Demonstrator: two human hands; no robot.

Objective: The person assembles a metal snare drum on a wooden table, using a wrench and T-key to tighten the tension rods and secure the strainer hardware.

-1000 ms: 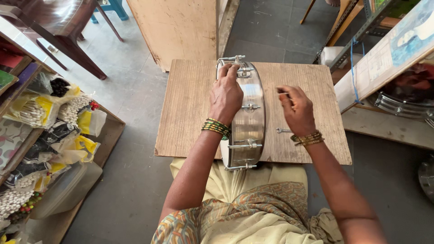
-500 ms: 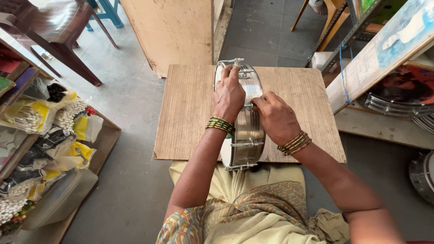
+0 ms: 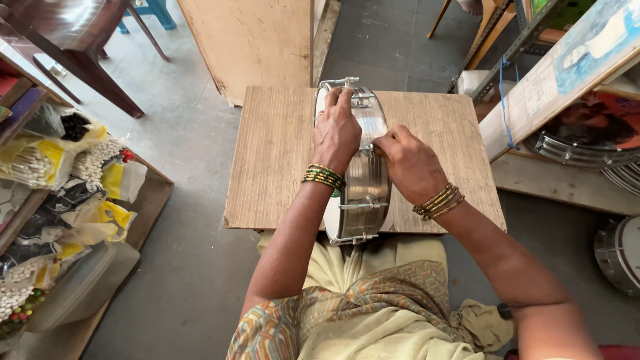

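Observation:
A small metal drum (image 3: pixel 363 190) with a shiny shell and tension rods stands on its edge on a wooden board (image 3: pixel 273 160) across my lap. My left hand (image 3: pixel 335 130) lies over the top of the drum, fingers curled over its far rim, holding it upright. My right hand (image 3: pixel 408 160) presses against the drum's right side at a tension rod fitting, fingers pinched together there. What the fingertips hold is hidden. Both wrists wear bangles.
A shelf with bags of white sticks and beads (image 3: pixel 47 167) stands at the left. A plywood sheet (image 3: pixel 253 40) leans beyond the board. More metal drum shells (image 3: pixel 580 150) lie under a rack at the right, another drum (image 3: pixel 620 253) on the floor.
My right hand has moved left from the bare board onto the drum's right side. My left hand has stayed on top of the drum.

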